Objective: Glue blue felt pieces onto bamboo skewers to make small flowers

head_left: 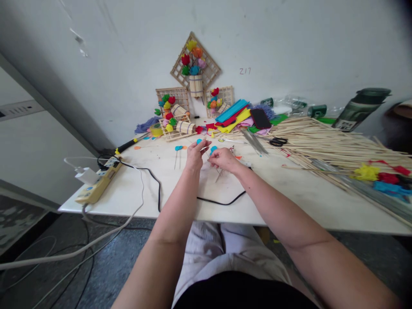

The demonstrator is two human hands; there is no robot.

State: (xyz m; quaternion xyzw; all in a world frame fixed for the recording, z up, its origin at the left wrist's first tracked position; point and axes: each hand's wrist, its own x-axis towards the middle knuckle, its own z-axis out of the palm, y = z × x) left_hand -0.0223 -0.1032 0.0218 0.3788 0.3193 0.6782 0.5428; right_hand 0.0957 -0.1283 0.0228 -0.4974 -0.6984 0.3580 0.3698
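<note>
My left hand hovers over the white table, its fingers pinched on a thin wire stem. My right hand sits just to its right, fingers closed around a small blue felt piece and the same wire. Two finished blue felt pieces on wire stems lie on the table just left of my left hand. More small blue and orange cut-outs are scattered beyond my hands.
A power strip with cables lies at the left edge. Black scissors, a stack of coloured felt sheets and a big pile of wooden sticks are to the right. Wooden lattice frames with felt flowers lean on the wall.
</note>
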